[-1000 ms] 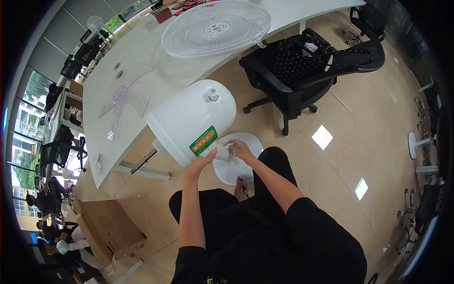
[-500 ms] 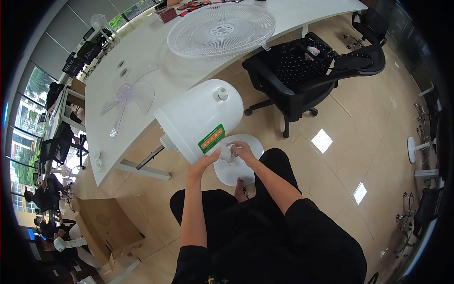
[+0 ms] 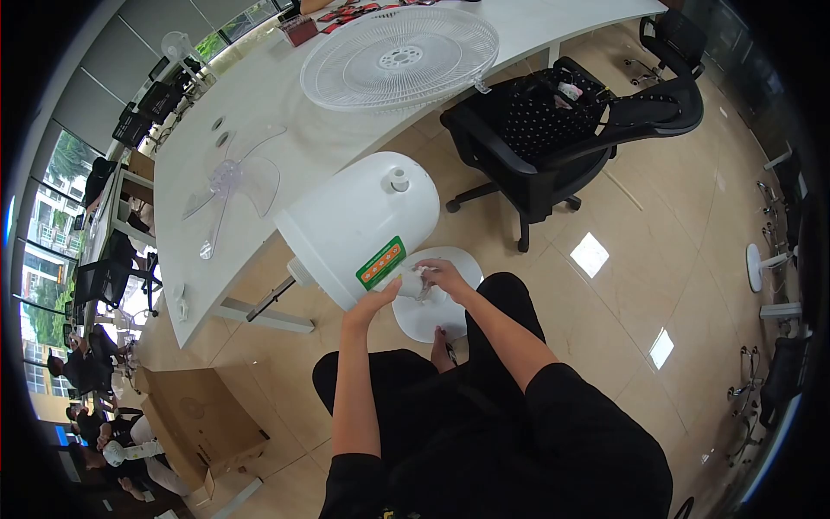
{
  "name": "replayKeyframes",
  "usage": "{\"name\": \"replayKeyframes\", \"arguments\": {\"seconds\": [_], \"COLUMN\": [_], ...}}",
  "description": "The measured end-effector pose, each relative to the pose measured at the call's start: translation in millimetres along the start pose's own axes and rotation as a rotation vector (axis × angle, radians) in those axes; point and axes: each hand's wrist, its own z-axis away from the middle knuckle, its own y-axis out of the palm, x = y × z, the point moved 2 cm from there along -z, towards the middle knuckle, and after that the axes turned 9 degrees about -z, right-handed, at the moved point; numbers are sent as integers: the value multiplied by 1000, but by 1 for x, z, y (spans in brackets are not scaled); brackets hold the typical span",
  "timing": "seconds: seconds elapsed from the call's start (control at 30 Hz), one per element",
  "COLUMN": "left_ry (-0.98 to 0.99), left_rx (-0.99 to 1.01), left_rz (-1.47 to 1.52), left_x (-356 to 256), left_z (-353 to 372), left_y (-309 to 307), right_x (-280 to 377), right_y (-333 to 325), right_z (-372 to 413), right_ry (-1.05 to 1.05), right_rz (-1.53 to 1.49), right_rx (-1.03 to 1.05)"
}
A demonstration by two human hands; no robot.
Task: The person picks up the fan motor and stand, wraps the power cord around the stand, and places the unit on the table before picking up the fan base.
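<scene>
A white fan motor housing (image 3: 372, 203) with a green and orange label (image 3: 380, 264) hangs tilted in front of me. A dark metal shaft (image 3: 272, 298) sticks out at its left end. My left hand (image 3: 370, 307) grips the housing's underside by the neck, its thumb below the label. At the pale fan neck (image 3: 406, 281), my right hand (image 3: 443, 275) has its fingers bent and closed around the joint; any small part in them is hidden. Beneath the hands stands the round white fan base (image 3: 424, 320) on the floor, near my foot.
On the white table (image 3: 268, 104) lie a white fan grille (image 3: 400, 57) and clear fan blades (image 3: 226, 177). A black office chair (image 3: 545, 147) holding a dotted bag stands at right. An open cardboard box (image 3: 203, 424) sits lower left. Other people are in the left background.
The fan motor housing has shifted slightly left and down in view, with my left hand on it. My right hand stays at the neck, nearly unmoved.
</scene>
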Motion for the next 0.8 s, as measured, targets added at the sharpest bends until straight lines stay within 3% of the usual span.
{"name": "replayKeyframes", "arguments": {"seconds": [0.1,0.3,0.7,0.8], "left_ry": [57,12,-54,-33], "left_rx": [-20,-7,8,-15], "left_rz": [-26,-10,25,4], "left_x": [9,9,-1,-4], "left_z": [-4,-3,1,3], "left_y": [-2,-2,0,2], "right_x": [12,21,16,7], "right_y": [-5,1,-4,-4], "right_z": [3,7,7,12], "right_ry": [25,-31,-80,-120], "right_rz": [-19,161,165,35], "right_rx": [93,-24,76,65]}}
